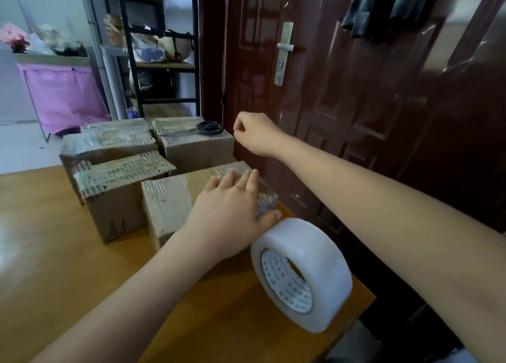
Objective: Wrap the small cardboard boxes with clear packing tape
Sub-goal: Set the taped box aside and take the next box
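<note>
Several small cardboard boxes stand on the wooden table [54, 253]. My left hand [230, 212] lies flat on the top of the nearest box [169, 198], fingers spread over its taped right end, thumb down the side. A big roll of clear packing tape [301, 275] stands on edge just right of that box. My right hand [254, 135] hovers with fingers curled shut beside the back right box [197, 149], close to the black-handled scissors [202, 129] lying on that box. I see nothing in the right hand.
Two more taped boxes, a front one [115, 195] and a rear one [106, 143], sit to the left. A dark red door [328, 88] with a metal handle [284, 53] stands right behind the table's right edge. A black shelf rack [158, 47] and a pink fabric bin [63, 97] are farther back.
</note>
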`<state>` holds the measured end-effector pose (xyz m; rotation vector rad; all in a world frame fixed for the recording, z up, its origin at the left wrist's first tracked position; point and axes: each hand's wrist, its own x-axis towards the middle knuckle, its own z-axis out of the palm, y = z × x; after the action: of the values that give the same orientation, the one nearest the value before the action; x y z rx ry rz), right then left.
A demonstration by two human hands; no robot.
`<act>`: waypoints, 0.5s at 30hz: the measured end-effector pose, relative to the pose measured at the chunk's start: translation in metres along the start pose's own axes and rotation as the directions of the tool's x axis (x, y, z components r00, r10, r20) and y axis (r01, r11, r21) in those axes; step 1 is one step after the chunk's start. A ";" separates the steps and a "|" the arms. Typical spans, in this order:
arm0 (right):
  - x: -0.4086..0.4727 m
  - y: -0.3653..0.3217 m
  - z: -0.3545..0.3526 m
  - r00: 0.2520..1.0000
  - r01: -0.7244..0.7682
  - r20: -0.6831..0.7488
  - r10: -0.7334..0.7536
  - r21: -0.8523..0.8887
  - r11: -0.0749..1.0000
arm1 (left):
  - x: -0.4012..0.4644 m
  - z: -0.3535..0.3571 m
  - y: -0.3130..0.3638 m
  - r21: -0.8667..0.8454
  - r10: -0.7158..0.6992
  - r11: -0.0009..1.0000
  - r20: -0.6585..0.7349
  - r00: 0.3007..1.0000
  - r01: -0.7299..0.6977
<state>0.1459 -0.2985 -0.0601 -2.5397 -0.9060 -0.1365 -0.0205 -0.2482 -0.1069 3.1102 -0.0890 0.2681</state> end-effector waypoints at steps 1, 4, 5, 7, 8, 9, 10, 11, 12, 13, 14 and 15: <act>0.014 0.001 0.007 1.000 0.020 0.017 -0.020 -0.028 0.999 | 0.001 0.001 -0.001 0.003 0.005 1.000 0.010 1.000 -0.005; 0.050 0.001 0.024 0.997 0.057 0.050 -0.054 -0.071 0.996 | 0.004 0.004 -0.002 -0.003 0.008 1.000 0.045 0.999 -0.008; 0.059 0.000 0.029 0.996 0.067 0.057 -0.062 -0.077 0.995 | 0.004 0.004 -0.002 -0.009 0.007 1.000 0.051 0.999 -0.007; 0.077 -0.002 0.038 0.994 0.089 0.075 -0.082 -0.100 0.991 | 0.005 0.007 -0.002 -0.020 0.008 1.000 0.058 0.998 -0.007; 0.085 -0.002 0.042 0.992 0.103 0.084 -0.094 -0.118 0.988 | 0.005 0.008 -0.002 -0.017 0.009 1.000 0.060 0.998 -0.008; 0.092 -0.002 0.045 0.991 0.114 0.091 -0.102 -0.136 0.984 | 0.005 0.009 -0.003 -0.005 0.011 1.000 0.056 0.998 -0.011; 0.098 -0.001 0.046 0.990 0.118 0.099 -0.104 -0.149 0.982 | 0.005 0.009 -0.003 0.012 0.013 1.000 0.050 0.999 -0.014; 0.103 -0.002 0.044 0.989 0.118 0.110 -0.100 -0.163 0.980 | 0.005 0.009 -0.003 0.022 0.014 1.000 0.050 0.999 -0.015; 0.107 -0.003 0.041 0.986 0.125 0.133 -0.101 -0.184 0.975 | 0.005 0.009 -0.003 0.021 0.012 1.000 0.059 0.998 -0.013; 0.110 -0.004 0.037 0.979 0.148 0.168 -0.113 -0.208 0.967 | 0.005 0.008 -0.002 0.012 0.010 1.000 0.068 0.998 -0.011; 0.112 -0.005 0.032 0.969 0.176 0.212 -0.128 -0.230 0.957 | 0.005 0.008 -0.001 0.006 0.010 1.000 0.075 0.997 -0.011; 0.113 -0.007 0.027 0.955 0.210 0.259 -0.142 -0.258 0.943 | 0.006 0.009 -0.001 0.012 0.010 1.000 0.079 0.997 -0.011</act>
<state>0.2279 -0.2163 -0.0554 -2.7756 -1.2937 -0.0165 -0.0134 -0.2476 -0.1146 3.1336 -0.1057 0.1467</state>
